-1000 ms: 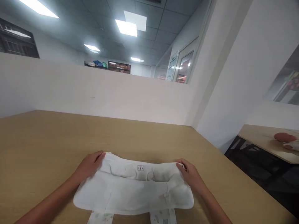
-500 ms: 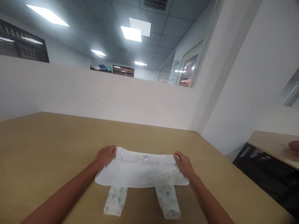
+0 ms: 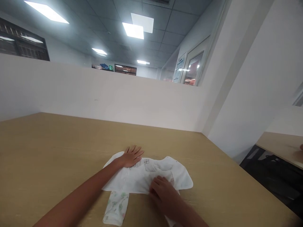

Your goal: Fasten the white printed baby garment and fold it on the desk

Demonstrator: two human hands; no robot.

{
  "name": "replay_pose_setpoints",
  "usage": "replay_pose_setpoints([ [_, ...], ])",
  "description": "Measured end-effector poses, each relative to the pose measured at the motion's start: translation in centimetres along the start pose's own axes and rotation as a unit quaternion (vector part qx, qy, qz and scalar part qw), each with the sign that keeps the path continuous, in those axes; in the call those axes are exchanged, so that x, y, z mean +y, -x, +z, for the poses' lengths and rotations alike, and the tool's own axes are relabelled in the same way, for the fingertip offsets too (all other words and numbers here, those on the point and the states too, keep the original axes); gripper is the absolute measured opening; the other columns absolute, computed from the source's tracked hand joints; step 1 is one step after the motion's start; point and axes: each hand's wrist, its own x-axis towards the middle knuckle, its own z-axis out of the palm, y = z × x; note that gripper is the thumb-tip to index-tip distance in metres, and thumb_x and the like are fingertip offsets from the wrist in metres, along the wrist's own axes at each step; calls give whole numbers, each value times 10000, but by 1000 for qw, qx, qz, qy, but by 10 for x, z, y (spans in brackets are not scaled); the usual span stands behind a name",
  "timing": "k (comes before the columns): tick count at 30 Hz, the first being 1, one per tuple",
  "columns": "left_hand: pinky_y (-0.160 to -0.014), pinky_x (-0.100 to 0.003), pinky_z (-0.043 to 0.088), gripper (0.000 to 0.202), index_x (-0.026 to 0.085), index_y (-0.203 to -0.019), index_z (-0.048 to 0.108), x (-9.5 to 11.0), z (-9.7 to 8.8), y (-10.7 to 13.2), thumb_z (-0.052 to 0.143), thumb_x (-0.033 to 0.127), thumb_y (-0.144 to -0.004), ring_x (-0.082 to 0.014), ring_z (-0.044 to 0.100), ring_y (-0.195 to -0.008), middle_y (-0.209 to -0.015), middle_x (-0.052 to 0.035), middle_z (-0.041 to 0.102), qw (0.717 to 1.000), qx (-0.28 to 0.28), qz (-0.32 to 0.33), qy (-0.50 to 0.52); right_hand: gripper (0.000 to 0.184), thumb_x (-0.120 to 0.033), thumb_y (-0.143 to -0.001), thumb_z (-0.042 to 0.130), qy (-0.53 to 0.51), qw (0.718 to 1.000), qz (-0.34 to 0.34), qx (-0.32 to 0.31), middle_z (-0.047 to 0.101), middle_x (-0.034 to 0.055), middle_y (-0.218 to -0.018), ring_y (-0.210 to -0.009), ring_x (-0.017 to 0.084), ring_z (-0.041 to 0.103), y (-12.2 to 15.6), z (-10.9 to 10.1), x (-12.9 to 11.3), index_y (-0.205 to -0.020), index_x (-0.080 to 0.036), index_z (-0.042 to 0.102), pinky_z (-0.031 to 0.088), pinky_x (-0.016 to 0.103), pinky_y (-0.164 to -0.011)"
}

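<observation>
A white piece of baby clothing (image 3: 139, 181) lies spread on the table, with a small printed label (image 3: 146, 161) near its upper edge. From under it, on the left, sticks out a sleeve-like strip (image 3: 116, 206) with a pale green leafy print; the matching right one is mostly hidden by my right arm. My left hand (image 3: 133, 156) rests flat on the upper left edge of the cloth, fingers spread. Over the lower right part of the cloth is my right hand (image 3: 163, 189), somewhat blurred, its fingers slightly bent against the fabric and its thumb hidden.
The wooden table (image 3: 59, 151) ends at a low white partition (image 3: 118, 97) at the back and a white wall (image 3: 246, 78) on the right. Beyond the table's right edge stands another table (image 3: 281, 146), where part of a person's hand (image 3: 301, 147) shows at the frame edge.
Both hands have let go of the cloth's upper corners. My left hand has moved right and flattened; my right has moved left and nearer. The upper corners now lie folded out flatter.
</observation>
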Motion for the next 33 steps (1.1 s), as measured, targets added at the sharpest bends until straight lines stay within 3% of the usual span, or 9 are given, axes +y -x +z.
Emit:
replay_pose_setpoints([
  [4, -1214, -659, 48, 617, 411, -1610, 225, -7, 4, -14, 126, 625, -1040, -333, 11, -1565, -1684, 30, 81, 1000, -4, -3, -12, 74, -131, -971, 582, 2, 999, 27, -36, 617, 21, -985, -892, 159, 521, 9, 9, -15, -901, -152, 585, 356, 272, -801],
  [8, -1218, -646, 91, 590, 395, -1592, 299, -6, 2, -15, 142, 581, -1055, -328, 76, -1562, -1674, 4, 159, 999, 33, 2, -24, 68, -134, -920, 615, -15, 996, 21, -87, 616, 14, -934, -846, 143, 533, 17, 25, -36, -869, -149, 572, 351, 247, -729],
  [12, -1239, -613, 97, 595, 340, -1570, 375, 4, -7, -4, 211, 585, -1053, -313, 125, -1555, -1657, -14, 227, 994, 103, 8, -20, 62, -165, -904, 614, -139, 990, -6, -27, 642, -25, -941, -814, 104, 573, 18, 17, -39, -926, -202, 659, 393, 207, -713],
  [17, -1262, -545, 150, 627, 275, -1561, 403, 11, -15, 37, 179, 565, -1051, -264, 179, -1549, -1649, -20, 249, 986, 153, -65, 20, 353, -398, -1048, 433, -167, 967, 53, 184, 666, 67, -1161, -1036, 188, 617, -4, -18, 18, -1169, -177, 680, 486, 297, -913],
  [20, -1257, -539, 172, 716, 185, -1586, 354, 11, -6, 72, 197, 604, -1027, -289, 171, -1550, -1655, -77, 218, 982, 145, -118, 5, 509, -371, -1034, 376, -50, 981, 123, 139, 546, 157, -1401, -1310, 267, 501, -22, -17, 60, -1400, -69, 561, 390, 410, -1147],
  [23, -1242, -583, 162, 844, 137, -1615, 270, 9, 7, 102, 219, 696, -985, -328, 116, -1557, -1666, -106, 151, 978, 126, -166, -9, 616, -322, -1023, 355, 47, 986, 149, 52, 360, 228, -1541, -1461, 317, 325, -32, 1, 85, -1510, 52, 407, 298, 472, -1220],
  [25, -1241, -597, 142, 897, 124, -1623, 235, 8, 13, 114, 220, 734, -965, -329, 88, -1561, -1669, -109, 120, 977, 112, -178, -18, 631, -307, -1020, 353, 96, 984, 144, 34, 275, 227, -1582, -1503, 331, 238, -34, 11, 93, -1527, 69, 377, 259, 500, -1236],
  [28, -1248, -588, 101, 951, 118, -1637, 171, 4, 15, 122, 221, 770, -946, -314, 71, -1565, -1669, -117, 100, 978, 112, -174, -27, 615, -310, -1040, 318, 160, 977, 134, 39, 250, 200, -1599, -1519, 313, 208, -35, 15, 109, -1549, 31, 367, 270, 513, -1229],
  [33, -1250, -588, 42, 1109, 91, -1639, 127, -2, 14, 121, 267, 878, -870, -329, 44, -1566, -1667, -153, 41, 976, 112, -188, -12, 648, -359, -1055, 291, 168, 969, 177, 36, 229, 182, -1609, -1531, 293, 178, -42, -3, 151, -1576, 24, 320, 244, 494, -1240],
])
